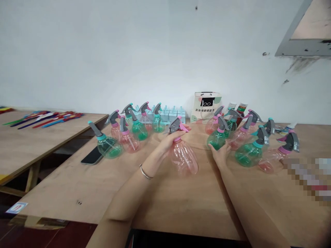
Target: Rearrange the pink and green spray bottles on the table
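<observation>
Pink spray bottle (184, 157) leans on the tabletop (168, 203), the left hand (169, 138) clenched round its neck. The right hand (221, 154) cups a green bottle (216, 140) just right of it; whether it grips, I cannot tell. Held by the neck alone, the pink one might swing and topple neighbours. A phone (92, 156) and a bottle cluster (130, 135) lie left, a paper box (205, 107) far behind, and more bottles (248, 154) crowd the right.

The see-through pink bottle (182, 156) has a grey and pink top. The green bottle (216, 139) has a grey top with a pink ring. The table (165, 203) is light brown wood. The phone (92, 156) is black.
</observation>
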